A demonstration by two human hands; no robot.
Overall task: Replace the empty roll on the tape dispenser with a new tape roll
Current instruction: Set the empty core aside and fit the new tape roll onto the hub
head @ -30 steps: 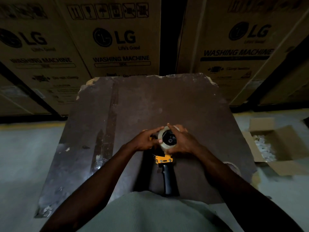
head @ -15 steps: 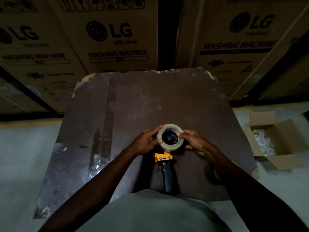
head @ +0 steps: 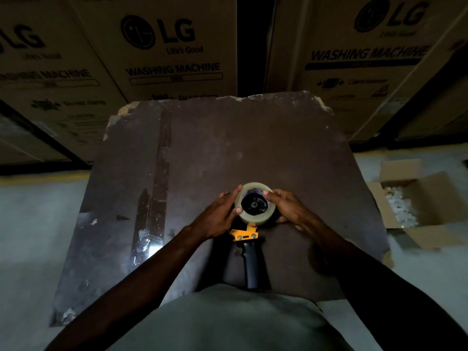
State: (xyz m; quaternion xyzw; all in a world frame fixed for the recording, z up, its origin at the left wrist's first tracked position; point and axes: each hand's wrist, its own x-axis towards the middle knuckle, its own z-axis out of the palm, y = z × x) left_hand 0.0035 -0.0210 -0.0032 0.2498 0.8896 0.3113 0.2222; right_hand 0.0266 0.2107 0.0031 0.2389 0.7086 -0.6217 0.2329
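Observation:
A yellow tape dispenser [head: 244,233] with a black handle lies on a dark brown table [head: 228,143], handle pointing toward me. A clear tape roll [head: 255,219] sits over the dispenser's black hub. My left hand [head: 220,216] grips the roll's left side, thumb on its rim. My right hand [head: 288,206] holds the roll's right side, fingertips on the top rim. The dispenser's front part is hidden under the roll and my hands.
Large LG washing machine cartons [head: 162,46] stand behind the table. An open cardboard box [head: 417,206] with white filler sits on the floor at the right. A shiny strip of old tape [head: 154,198] runs down the table's left part.
My right hand has slid off the top of the roll to its right side, uncovering the roll and hub. The left hand has stayed on the left edge.

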